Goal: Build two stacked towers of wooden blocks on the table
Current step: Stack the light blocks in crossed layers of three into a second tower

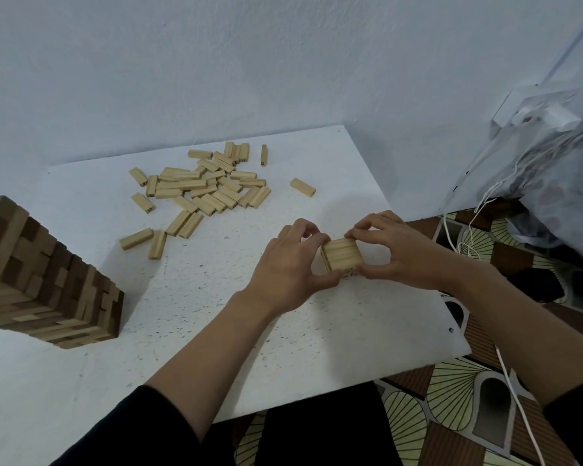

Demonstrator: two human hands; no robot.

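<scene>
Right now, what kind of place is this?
Probably a room at home, not a workshop: a white table pushed against a plain painted wall, patterned flooring beside it, and a plastic bag with cords in the corner.

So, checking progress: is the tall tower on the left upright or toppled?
Upright: the tall tower stands on its base on the table, layers stacked crosswise.

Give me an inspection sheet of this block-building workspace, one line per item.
Surface: white speckled table against the wall.
Job's things: tall tower at left; short stack at right; loose blocks heaped at the back.
Clutter: nothing seen.
Hands: left hand and right hand both grip the short stack.
Cables: white cord on the floor at right.
Surroundings: patterned floor, plastic bag at right.
</scene>
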